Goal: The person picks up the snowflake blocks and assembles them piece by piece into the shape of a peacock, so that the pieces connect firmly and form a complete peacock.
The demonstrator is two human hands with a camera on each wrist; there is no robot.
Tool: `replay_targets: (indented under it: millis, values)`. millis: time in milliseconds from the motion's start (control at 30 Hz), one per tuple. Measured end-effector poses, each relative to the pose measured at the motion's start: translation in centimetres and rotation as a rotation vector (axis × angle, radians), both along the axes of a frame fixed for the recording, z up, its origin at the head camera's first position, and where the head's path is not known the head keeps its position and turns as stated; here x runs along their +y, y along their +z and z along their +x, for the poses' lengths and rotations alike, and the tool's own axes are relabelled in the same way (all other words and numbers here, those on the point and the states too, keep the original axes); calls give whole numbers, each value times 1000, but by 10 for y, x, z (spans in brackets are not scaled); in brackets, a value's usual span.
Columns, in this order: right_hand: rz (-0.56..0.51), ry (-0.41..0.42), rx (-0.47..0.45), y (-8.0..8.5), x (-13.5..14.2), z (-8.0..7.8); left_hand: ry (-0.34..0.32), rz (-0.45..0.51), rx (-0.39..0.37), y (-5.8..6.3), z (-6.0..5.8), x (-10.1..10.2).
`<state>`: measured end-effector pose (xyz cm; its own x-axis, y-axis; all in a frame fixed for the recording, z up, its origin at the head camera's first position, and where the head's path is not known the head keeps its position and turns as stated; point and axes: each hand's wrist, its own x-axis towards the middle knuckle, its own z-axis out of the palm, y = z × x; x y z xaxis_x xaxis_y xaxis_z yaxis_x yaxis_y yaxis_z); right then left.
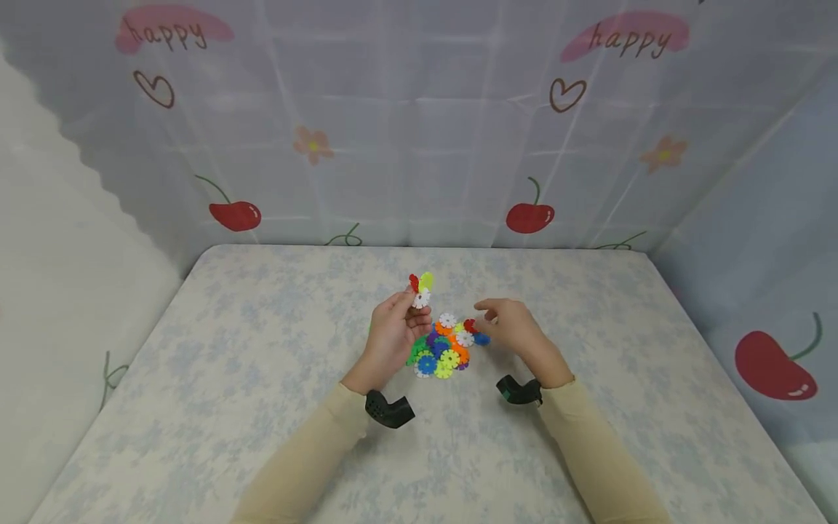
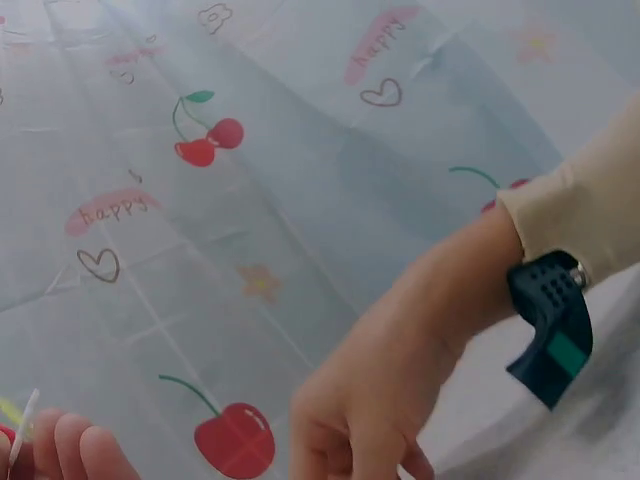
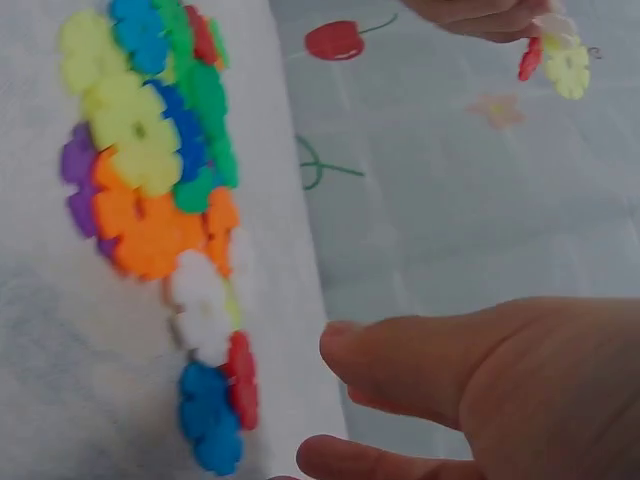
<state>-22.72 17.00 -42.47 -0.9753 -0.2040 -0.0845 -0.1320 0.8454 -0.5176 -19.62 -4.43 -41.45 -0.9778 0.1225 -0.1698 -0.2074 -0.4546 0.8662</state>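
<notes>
In the head view my left hand (image 1: 388,336) pinches a small joined group of notched plastic discs between thumb and fingers: a white disc (image 1: 422,298), a yellow disc (image 1: 426,281) and a red disc (image 1: 414,282). The group is held up above the table, over the far side of a pile of flat notched discs (image 1: 449,358). My right hand (image 1: 519,331) hovers at the pile's right end, fingers loosely bent, close by a loose red disc (image 3: 242,380) and a blue disc (image 3: 208,420). Its thumb and finger stand apart in the right wrist view, with nothing seen between them.
Loose discs in green, orange, purple, yellow, blue and white overlap in the pile on a pale patterned tablecloth (image 1: 216,378). Behind the table's far edge hangs a printed curtain (image 1: 419,160). Black wrist cameras (image 1: 390,410) are strapped to both wrists.
</notes>
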Motion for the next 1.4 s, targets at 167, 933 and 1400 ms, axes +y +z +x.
replay_targets:
  millis: [167,933,1400]
  values:
    - [131,118,-34,-18,0,-7,7,60,-17,1,0,1]
    - [-793,285,330,28,-3,23,-275,-155,71,4,6,4]
    - [-810,379,369,28,0,22,-355,-73,88,6,6,-2]
